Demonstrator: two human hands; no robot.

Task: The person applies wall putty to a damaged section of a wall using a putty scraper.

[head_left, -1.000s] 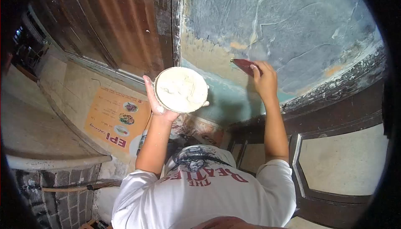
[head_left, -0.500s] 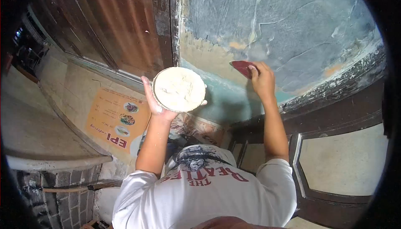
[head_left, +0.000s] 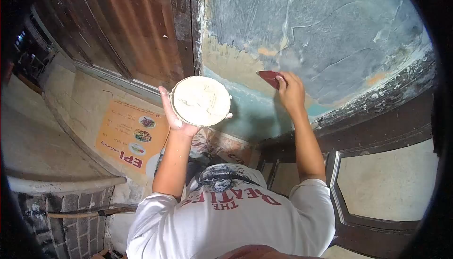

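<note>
My left hand (head_left: 175, 117) holds a round container of whitish paste (head_left: 200, 101) from below, its thumb along the left rim and fingertips showing at the right. A dark red flat scraper (head_left: 270, 78) is pinched in my right hand (head_left: 291, 93), its pointed corner toward the left. The scraper lies against or just over the wall (head_left: 330, 37), which has grey patches, beige smears and a pale green lower band. Whether its edge touches the surface I cannot tell.
Left of the wall stands a brown wooden door (head_left: 127, 27). An orange food banner (head_left: 132, 136) lies at the lower left, near a curved ledge (head_left: 66, 183) over bricks. A dark wooden frame with pale panels (head_left: 387, 178) fills the lower right.
My right hand and the scraper have shifted slightly left and a little down along the wall. My left hand still holds the container in nearly the same place.
</note>
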